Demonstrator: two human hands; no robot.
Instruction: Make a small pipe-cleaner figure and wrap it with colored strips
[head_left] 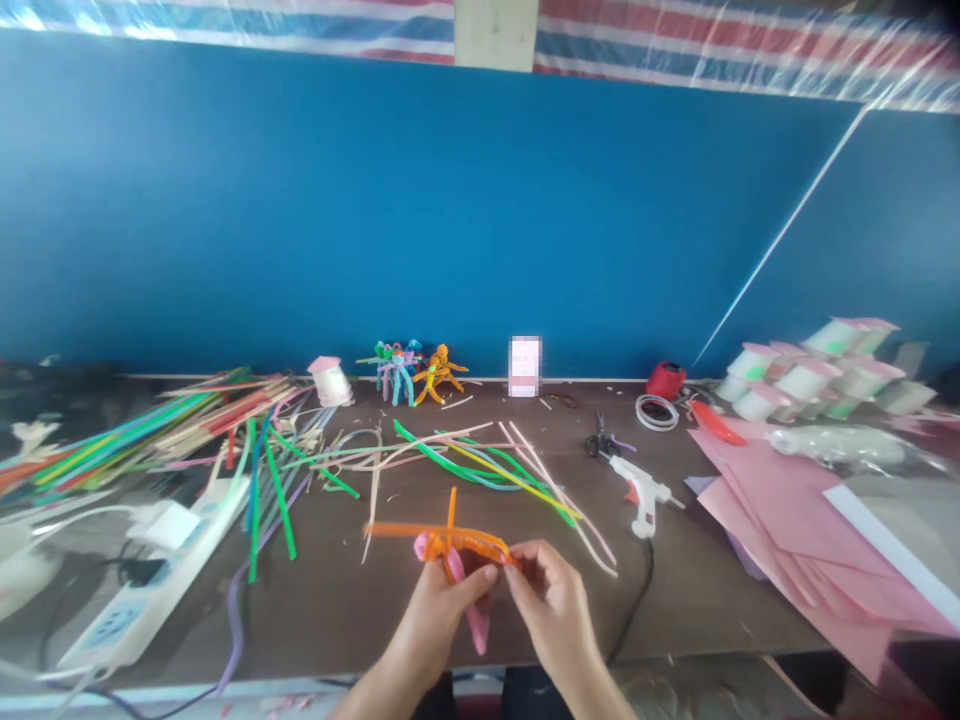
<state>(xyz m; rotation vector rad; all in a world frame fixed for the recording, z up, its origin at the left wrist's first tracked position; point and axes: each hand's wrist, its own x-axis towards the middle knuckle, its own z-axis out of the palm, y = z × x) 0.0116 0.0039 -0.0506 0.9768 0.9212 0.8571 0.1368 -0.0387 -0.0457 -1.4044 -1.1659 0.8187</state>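
Both my hands meet low in the middle of the view, over the front of a dark brown table (352, 590). My left hand (435, 615) is closed on a pink pipe cleaner piece (474, 620) that hangs below my fingers. My right hand (551, 600) pinches the end of an orange pipe cleaner (450, 538), which is wound around the pink one and sticks out left and upward. Loose green, yellow and cream pipe cleaners (487, 465) lie just beyond my hands.
A white glue gun (643, 492) and small scissors (600, 440) lie to the right. Pink paper sheets (780, 520) and white spools (810, 380) fill the right side. A power strip (150, 590) and coloured stems (150, 425) are left. Finished figures (416, 372) stand by the blue wall.
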